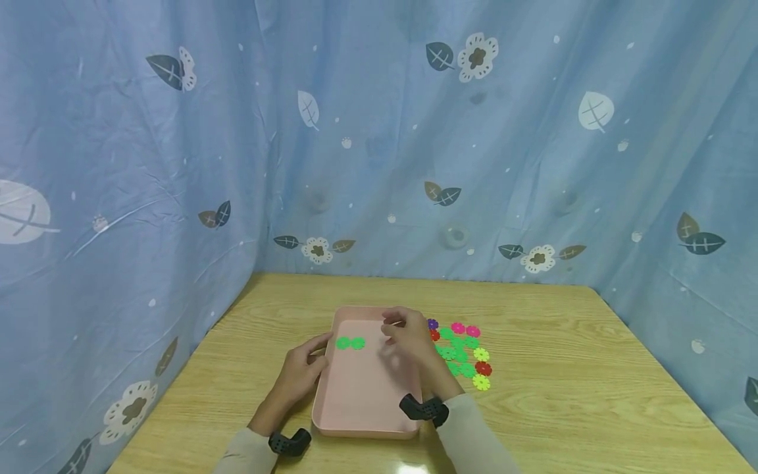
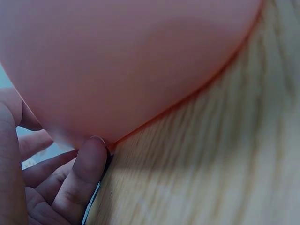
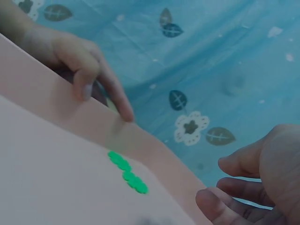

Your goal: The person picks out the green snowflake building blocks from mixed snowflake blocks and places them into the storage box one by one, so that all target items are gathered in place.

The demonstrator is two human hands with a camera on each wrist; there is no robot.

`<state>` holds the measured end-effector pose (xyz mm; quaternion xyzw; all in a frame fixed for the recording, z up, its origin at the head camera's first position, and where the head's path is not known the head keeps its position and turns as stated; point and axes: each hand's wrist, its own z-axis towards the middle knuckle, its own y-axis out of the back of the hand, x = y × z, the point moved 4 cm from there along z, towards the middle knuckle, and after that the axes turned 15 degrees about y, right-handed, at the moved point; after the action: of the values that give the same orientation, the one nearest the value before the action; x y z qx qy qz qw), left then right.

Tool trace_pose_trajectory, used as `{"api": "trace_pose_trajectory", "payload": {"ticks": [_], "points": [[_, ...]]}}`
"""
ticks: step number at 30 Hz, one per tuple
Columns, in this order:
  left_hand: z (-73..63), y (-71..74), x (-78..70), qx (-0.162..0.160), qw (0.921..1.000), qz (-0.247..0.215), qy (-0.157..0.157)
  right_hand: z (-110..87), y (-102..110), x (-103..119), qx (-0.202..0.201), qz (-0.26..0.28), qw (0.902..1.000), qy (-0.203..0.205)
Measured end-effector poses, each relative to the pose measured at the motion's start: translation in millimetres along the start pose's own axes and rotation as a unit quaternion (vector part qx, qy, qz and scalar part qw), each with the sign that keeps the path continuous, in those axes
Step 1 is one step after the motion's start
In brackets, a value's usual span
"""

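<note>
A shallow pink tray (image 1: 366, 401) lies on the table, its long sides running away from me. My left hand (image 1: 301, 374) holds the tray's left side, thumb and index finger at the rim; in the right wrist view the thumb hooks over the wall. Over the tray's far right part, my right hand (image 1: 410, 336) hovers with fingers loosely bent. Between its parted thumb and fingertips (image 3: 211, 206) nothing shows. Two green flower-shaped plastic discs (image 3: 135, 182) lie side by side inside the tray, near the left wall, toward the far end.
Right of the tray are several loose flower discs: green ones (image 1: 459, 355) in the middle, with yellow (image 1: 481, 382), red (image 1: 483, 368), pink (image 1: 458, 328) and purple (image 1: 433, 324) around them. A blue patterned curtain (image 1: 379, 164) hangs behind the wooden table (image 1: 556, 382).
</note>
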<state>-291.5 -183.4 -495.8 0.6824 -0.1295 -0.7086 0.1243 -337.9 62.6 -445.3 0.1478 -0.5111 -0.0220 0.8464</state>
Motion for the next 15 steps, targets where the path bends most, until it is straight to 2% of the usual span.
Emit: {"api": "trace_pose_trajectory", "payload": {"ticks": [5,15], "points": [[-0.7,0.1,1.5,-0.004,1.0000,-0.001,0.001,-7.2,9.2,-1.5,-0.028,0.008,0.9996,-0.005],[0.3,0.6,2.0,-0.012,0.9998,0.009,0.009,-13.4,27.2,-2.9,-0.059,-0.016,0.9981,-0.003]]}}
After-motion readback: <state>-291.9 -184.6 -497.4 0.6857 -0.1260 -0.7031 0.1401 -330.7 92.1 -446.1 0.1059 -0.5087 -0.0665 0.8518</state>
